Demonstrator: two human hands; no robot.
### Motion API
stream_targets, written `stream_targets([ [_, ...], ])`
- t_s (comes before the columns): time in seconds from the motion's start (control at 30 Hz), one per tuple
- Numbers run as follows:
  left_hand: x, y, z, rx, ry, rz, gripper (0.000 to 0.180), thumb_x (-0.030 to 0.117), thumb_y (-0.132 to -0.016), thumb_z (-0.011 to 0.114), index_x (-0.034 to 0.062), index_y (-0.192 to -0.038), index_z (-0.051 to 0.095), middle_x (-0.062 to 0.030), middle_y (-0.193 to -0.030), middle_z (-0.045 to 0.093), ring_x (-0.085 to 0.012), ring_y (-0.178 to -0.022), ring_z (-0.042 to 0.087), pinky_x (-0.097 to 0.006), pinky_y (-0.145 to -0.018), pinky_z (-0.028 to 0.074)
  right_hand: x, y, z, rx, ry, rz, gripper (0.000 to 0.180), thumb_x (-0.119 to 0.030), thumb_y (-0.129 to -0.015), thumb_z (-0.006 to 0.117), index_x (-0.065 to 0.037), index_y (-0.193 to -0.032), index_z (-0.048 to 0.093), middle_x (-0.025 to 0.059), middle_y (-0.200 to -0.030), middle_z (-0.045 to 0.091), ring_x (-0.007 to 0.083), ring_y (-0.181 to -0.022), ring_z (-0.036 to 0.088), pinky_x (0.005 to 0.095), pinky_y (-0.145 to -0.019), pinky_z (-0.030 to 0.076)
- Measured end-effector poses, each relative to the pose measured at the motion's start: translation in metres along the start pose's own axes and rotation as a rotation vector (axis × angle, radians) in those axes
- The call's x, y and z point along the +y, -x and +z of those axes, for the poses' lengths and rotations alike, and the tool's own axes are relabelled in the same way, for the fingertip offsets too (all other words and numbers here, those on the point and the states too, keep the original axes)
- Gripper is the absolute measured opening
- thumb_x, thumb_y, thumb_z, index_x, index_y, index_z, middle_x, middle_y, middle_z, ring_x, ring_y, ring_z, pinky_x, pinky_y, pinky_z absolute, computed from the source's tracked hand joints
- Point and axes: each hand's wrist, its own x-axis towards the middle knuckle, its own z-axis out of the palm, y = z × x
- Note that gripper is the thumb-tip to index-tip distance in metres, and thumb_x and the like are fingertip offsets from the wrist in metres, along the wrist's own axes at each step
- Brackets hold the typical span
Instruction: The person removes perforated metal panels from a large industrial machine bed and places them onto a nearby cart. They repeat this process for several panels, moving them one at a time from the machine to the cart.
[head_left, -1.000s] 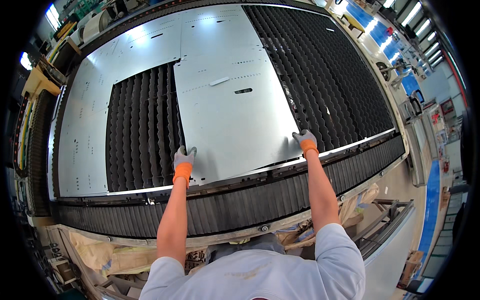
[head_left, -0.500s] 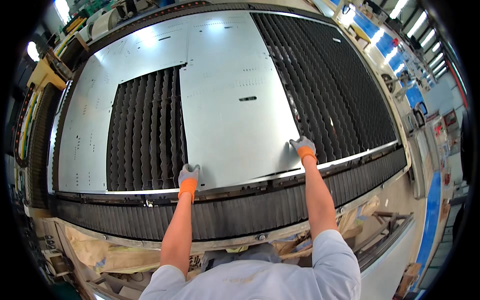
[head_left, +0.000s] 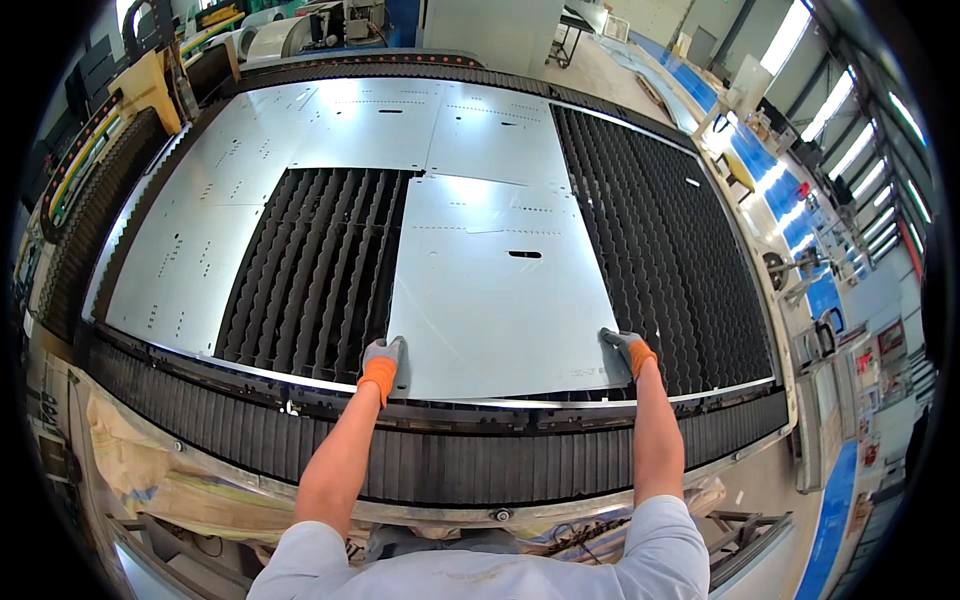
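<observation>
L hand (head_left: 384,355), grey-gloved w/ orange cuff (head_left: 376,380), has its grip holding the L edge of the metal sheet (head_left: 500,310), nr its near corner; R hand (head_left: 630,347), gloved likewise, has its grip on the R edge, also nr the near corner. Sheet lies near side, approx. mid, over dark wavy slats (head_left: 320,270) showing L & R of it; slot (head_left: 524,254) in its far half. Other sheets (head_left: 360,145) lie far & L

A metal sheet (head_left: 505,310) lies on slats (head_left: 680,260) exposed left and right. Other panels (head_left: 190,265) lie behind and far left.
</observation>
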Motion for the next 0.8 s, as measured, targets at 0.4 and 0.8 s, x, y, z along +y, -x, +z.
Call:
stream_targets([
  [0.4,0.014,-0.019,-0.032,-0.227,-0.243,0.065,0.052,0.046,-0.088,0.061,-0.0023,-0.105,0.069,-0.0197,-0.098,0.071,-0.0357,-0.093,0.068,-0.042,-0.08,0.053,-0.036,0.057,-0.021,0.095,0.194,0.079,0.055,-0.054,-0.083,0.069,-0.003,-0.103,0.073,0.0068,-0.083,0.068,0.0221,-0.072,0.061,0.0403,-0.066,0.048],
  [0.8,-0.051,0.012,-0.044,-0.363,0.103,0.081,0.072,0.046,-0.086,0.07,-0.0026,-0.136,0.051,-0.0176,-0.134,0.058,-0.0297,-0.124,0.055,-0.036,-0.103,0.044,0.023,-0.006,0.004,0.082,0.136,-0.121,0.047,-0.046,-0.082,0.075,-0.002,-0.1,0.074,0.0034,-0.078,0.065,0.0178,-0.067,0.056,0.0362,-0.064,0.045],
])
